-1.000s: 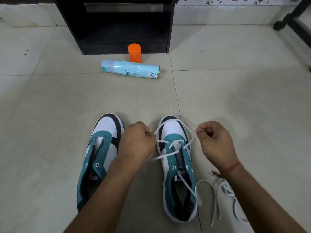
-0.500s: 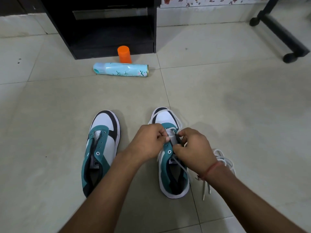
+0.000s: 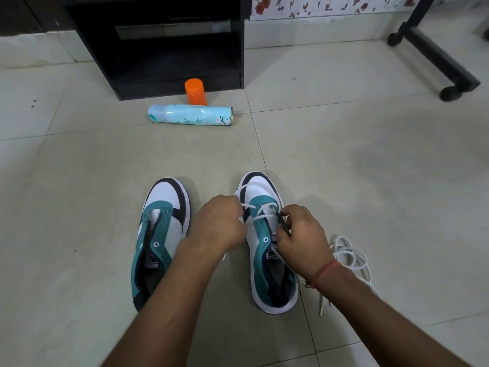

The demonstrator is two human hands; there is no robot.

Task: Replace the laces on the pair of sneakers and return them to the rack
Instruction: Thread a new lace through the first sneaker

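Two teal, white and black sneakers stand side by side on the tiled floor. The left sneaker [image 3: 161, 234] has no lace in its eyelets. The right sneaker [image 3: 267, 234] has a white lace [image 3: 251, 207] threaded through its front eyelets, with a loop lying over the toe. My left hand [image 3: 219, 223] sits curled at that shoe's left side and grips a strand of the lace. My right hand [image 3: 299, 234] pinches the shoe's dark tongue edge near the middle eyelets. A loose white lace [image 3: 349, 258] lies coiled on the floor right of the shoe.
A light blue spray can [image 3: 190, 115] lies on its side ahead, with an orange cap [image 3: 195, 91] standing behind it. A black rack [image 3: 164, 43] stands against the wall. A black wheeled stand leg [image 3: 436, 59] crosses the upper right.
A second ago my hands were pulling the lace ends apart. They came together over the right sneaker, and my left hand has since drawn a strand slightly leftward.
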